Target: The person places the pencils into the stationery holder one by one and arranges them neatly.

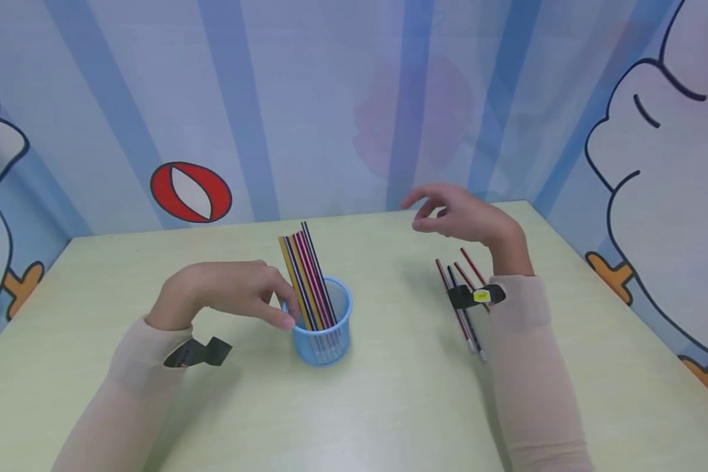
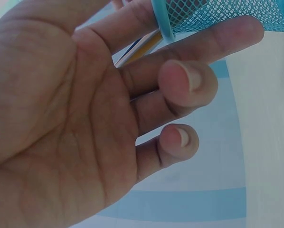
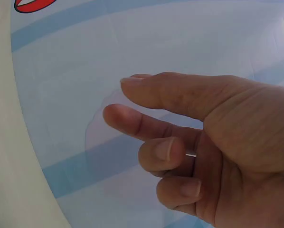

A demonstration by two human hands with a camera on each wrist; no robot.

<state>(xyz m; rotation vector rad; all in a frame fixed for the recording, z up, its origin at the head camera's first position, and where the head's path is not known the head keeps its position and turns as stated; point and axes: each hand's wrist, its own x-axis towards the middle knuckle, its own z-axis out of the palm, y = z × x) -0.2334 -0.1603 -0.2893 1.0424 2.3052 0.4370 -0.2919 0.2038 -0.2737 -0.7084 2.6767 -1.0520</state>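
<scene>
A light-blue mesh pencil cup (image 1: pixel 324 354) stands upright on the table, holding several striped pencils (image 1: pixel 307 278) in yellow, dark blue and dark red that lean to the left. My left hand (image 1: pixel 236 292) holds the cup's rim at its left side. In the left wrist view, one finger lies along the outside of the mesh wall (image 2: pixel 232 23), while two others curl clear of it. My right hand (image 1: pixel 457 213) hangs in the air with loosely bent fingers and nothing between them. Below it, several loose pencils (image 1: pixel 457 308) lie on the table, partly hidden by the right wrist.
The pale table (image 1: pixel 383 406) reaches back to a blue striped backdrop (image 1: pixel 330 98) with a red-and-white ball printed on it. Cartoon side panels (image 1: pixel 672 216) border the table at right and left. Both wrists wear dark straps.
</scene>
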